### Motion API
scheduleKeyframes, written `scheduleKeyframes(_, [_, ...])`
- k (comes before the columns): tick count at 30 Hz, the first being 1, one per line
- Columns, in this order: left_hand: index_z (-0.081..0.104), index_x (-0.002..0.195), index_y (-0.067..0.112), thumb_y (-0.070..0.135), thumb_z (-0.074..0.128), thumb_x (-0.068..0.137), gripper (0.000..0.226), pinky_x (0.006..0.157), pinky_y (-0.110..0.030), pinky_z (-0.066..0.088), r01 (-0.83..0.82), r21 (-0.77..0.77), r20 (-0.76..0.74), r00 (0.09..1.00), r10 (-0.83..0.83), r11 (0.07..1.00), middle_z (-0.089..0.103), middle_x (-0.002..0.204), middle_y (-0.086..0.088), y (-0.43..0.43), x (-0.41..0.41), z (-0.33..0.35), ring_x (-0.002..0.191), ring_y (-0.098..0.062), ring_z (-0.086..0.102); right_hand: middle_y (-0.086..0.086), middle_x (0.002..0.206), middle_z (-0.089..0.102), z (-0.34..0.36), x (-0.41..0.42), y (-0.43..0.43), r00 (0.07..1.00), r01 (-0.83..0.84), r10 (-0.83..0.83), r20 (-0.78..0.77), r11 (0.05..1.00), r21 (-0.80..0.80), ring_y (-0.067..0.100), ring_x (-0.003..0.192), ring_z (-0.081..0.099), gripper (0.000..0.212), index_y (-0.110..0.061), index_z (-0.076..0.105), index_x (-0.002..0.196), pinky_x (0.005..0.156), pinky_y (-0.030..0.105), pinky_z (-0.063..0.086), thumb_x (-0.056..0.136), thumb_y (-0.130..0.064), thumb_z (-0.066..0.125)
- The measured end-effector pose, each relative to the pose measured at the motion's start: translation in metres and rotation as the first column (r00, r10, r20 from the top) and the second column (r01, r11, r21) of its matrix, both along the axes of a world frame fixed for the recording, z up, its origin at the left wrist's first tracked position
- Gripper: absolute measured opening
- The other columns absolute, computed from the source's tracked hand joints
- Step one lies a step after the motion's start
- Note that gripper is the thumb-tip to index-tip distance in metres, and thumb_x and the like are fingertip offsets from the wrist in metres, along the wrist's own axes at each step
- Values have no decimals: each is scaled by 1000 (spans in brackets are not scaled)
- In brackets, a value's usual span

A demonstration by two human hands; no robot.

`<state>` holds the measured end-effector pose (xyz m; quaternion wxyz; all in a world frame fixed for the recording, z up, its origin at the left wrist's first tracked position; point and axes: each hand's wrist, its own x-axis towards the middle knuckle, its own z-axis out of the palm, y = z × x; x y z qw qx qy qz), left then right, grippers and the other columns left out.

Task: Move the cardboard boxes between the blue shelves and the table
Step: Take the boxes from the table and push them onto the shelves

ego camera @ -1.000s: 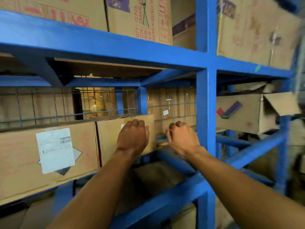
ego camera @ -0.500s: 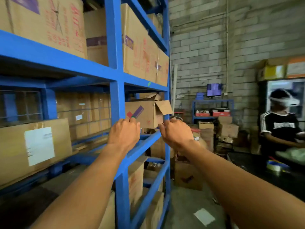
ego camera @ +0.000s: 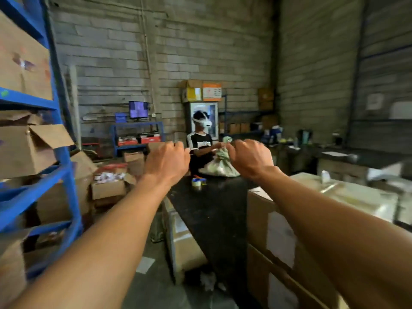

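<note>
My left hand (ego camera: 166, 162) and my right hand (ego camera: 248, 158) are stretched out in mid-air, fingers loosely curled, holding nothing. The blue shelves (ego camera: 68, 175) stand at the left edge with cardboard boxes on them, among them one with an open flap (ego camera: 24, 150). A black table (ego camera: 214, 208) runs away from me below my hands. Large cardboard boxes (ego camera: 258, 219) with pale labels are stacked at the table's right side, under my right forearm. Another cardboard box (ego camera: 182, 244) lies by the table's left side.
A person (ego camera: 200, 143) in a headset stands at the table's far end handling a green and white bag (ego camera: 219, 167). A tape roll (ego camera: 197, 182) sits on the table. An open carton of small items (ego camera: 109, 187) and other boxes crowd the floor beside the shelves.
My view has swung right, from the shelf bay and its boxes to the table and the room. Both hands left the shelf and now hang in the air, holding nothing.
</note>
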<state>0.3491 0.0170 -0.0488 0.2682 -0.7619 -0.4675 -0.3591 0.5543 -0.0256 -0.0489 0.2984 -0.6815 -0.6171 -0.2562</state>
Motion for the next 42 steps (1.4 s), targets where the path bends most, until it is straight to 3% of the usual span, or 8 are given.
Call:
scheduleKeyframes(4, [62, 99, 7, 36, 35, 100, 40, 69, -41, 41, 254, 1, 7, 967, -254, 967, 66, 99, -17, -35, 69, -7, 94, -37, 61, 21, 109, 68, -8, 61, -85, 957, 287, -287, -53, 958, 4, 41, 102, 63, 48, -10, 68, 104, 79, 42, 49, 102, -44, 34])
scheduleKeyframes(10, [62, 98, 7, 36, 38, 100, 38, 66, -37, 39, 603, -78, 17, 797, -604, 794, 65, 97, -17, -124, 146, -55, 92, -36, 62, 17, 111, 68, -64, 95, -218, 794, 587, -595, -122, 804, -101, 38, 102, 64, 47, -15, 70, 107, 79, 40, 49, 99, -44, 34])
scheduleKeyframes(18, [61, 104, 9, 37, 37, 101, 37, 65, -29, 38, 780, -328, 63, 582, -811, 534, 65, 102, -9, -229, 199, -167, 87, -23, 61, 9, 92, 68, -182, 95, -356, 635, 709, -752, -174, 658, -254, 29, 81, 67, 46, -15, 64, 81, 73, 44, 58, 100, -47, 36])
scheduleKeyframes(23, [58, 120, 10, 38, 43, 98, 39, 74, -36, 55, 742, -537, 76, 516, -853, 401, 63, 118, -10, -260, 212, -242, 95, -27, 65, 15, 115, 63, -246, 77, -404, 565, 687, -794, -222, 603, -406, 34, 101, 62, 45, -11, 66, 114, 83, 45, 54, 102, -44, 39])
scheduleKeyframes(29, [40, 136, 12, 53, 57, 88, 66, 104, -47, 42, 471, -750, -58, 652, -756, 464, 41, 138, -18, -251, 220, -295, 127, -34, 42, 17, 143, 41, -303, 59, -420, 479, 637, -842, -250, 529, -561, 36, 126, 44, 57, -22, 43, 142, 98, 52, 43, 98, -58, 40])
scheduleKeyframes(36, [0, 153, 10, 52, 74, 76, 115, 119, -46, 12, 273, -836, -229, 613, -756, 475, 0, 160, -17, -241, 227, -319, 148, -32, 2, 15, 139, 23, -339, 68, -416, 453, 647, -875, -169, 454, -613, 36, 130, 21, 88, -21, 23, 147, 104, 58, 38, 83, -70, 57])
scheduleKeyframes(39, [-1, 154, 10, 50, 77, 74, 119, 116, -46, 22, 285, -801, -273, 608, -745, 527, 9, 158, -15, -242, 231, -324, 145, -34, 12, 15, 139, 21, -349, 75, -421, 504, 664, -858, -99, 459, -590, 35, 129, 20, 91, -18, 19, 151, 101, 54, 42, 85, -65, 60])
scheduleKeyframes(42, [16, 151, 16, 49, 79, 71, 107, 107, -50, 33, 315, -714, -342, 622, -704, 626, 23, 149, -13, -244, 238, -318, 135, -33, 27, 13, 138, 24, -350, 88, -433, 534, 664, -841, -88, 482, -571, 33, 128, 22, 89, -19, 20, 152, 99, 53, 43, 85, -63, 60])
